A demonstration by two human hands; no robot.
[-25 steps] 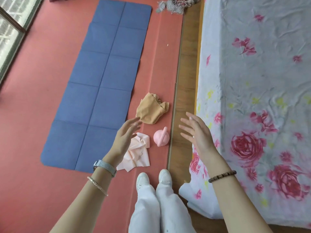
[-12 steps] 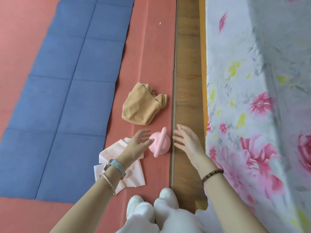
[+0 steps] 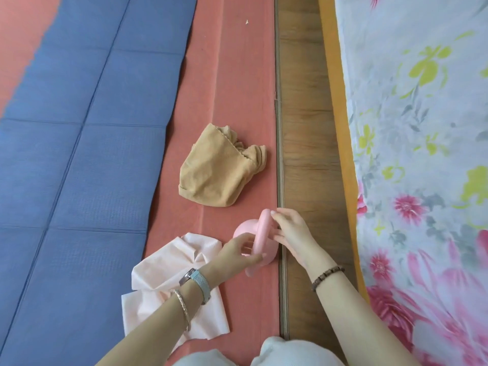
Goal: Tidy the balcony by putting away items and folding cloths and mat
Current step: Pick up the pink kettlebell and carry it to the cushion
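Hands meet at a small pink kettlebell [image 3: 257, 237] that sits on the red floor [image 3: 237, 83], right beside the metal strip [image 3: 280, 180] where the red floor stops and the brown wood floor [image 3: 303, 128] starts. The left hand [image 3: 237, 250] comes in from the left side with its fingers curled around the low end of the pink handle. The right hand [image 3: 291, 235] comes in from the right side, and its fingertips touch the top end of the handle. Both hands look closed on the handle, but the left fingers hide part of it, so how tight the hold is cannot be told.

The left wrist wears a watch [image 3: 196, 282] with a pale blue band and a thin bracelet [image 3: 182, 307]. The right wrist wears a string of dark beads [image 3: 327, 274].

A light pink cloth [image 3: 174, 265] lies crumpled on the red floor, under the left arm and just beside the kettlebell. A tan cloth [image 3: 216, 173] lies bunched up a bit farther off, near the metal strip. A big blue mat [image 3: 87, 133] lies flat and open to the left of both cloths. On the right side hangs a sheet with flowers [image 3: 422, 154] on it. White trouser knees [image 3: 237, 356] show at the bottom edge.
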